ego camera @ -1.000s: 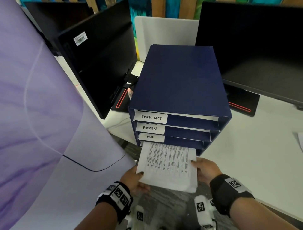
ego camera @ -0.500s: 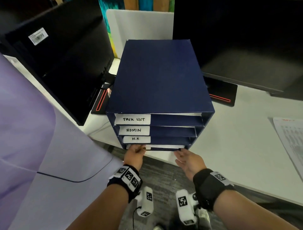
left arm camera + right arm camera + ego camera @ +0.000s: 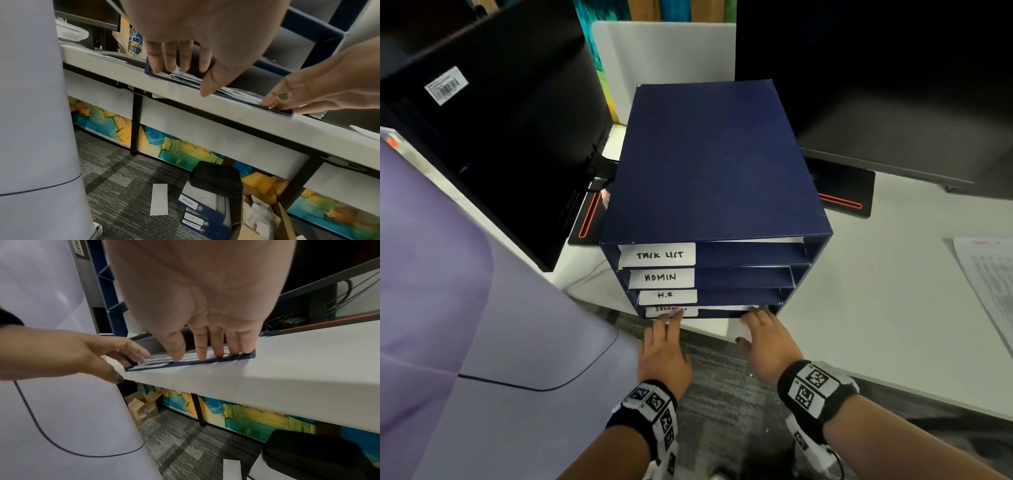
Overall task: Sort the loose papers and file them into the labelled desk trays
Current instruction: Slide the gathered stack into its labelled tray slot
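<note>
A dark blue tray unit [image 3: 709, 164] stands at the desk's front edge, with white labels TASK LIST [image 3: 659, 255], ADMIN [image 3: 661, 277] and H.R [image 3: 666, 296]. My fingers half cover the bottom label. The printed paper [image 3: 726, 307] lies inside the bottom tray, only its front edge showing. My left hand [image 3: 666, 329] has straight fingers touching the tray's left front. My right hand [image 3: 755, 320] has straight fingers on the paper's right front edge. In the right wrist view, the right fingertips [image 3: 207, 353] press on the printed sheet [image 3: 156, 361]. Neither hand grips anything.
Black monitors stand left [image 3: 500, 154] and right [image 3: 893, 85] of the trays. More printed sheets [image 3: 989, 281] lie on the white desk [image 3: 876, 308] at the far right. A pale purple panel [image 3: 465, 342] crowds my left. Under the desk sits a box with another labelled blue unit [image 3: 197, 211].
A second ago both hands held the printed sheet half out of the bottom tray. It has slid fully in, and the fingers now rest straight at its front edge.
</note>
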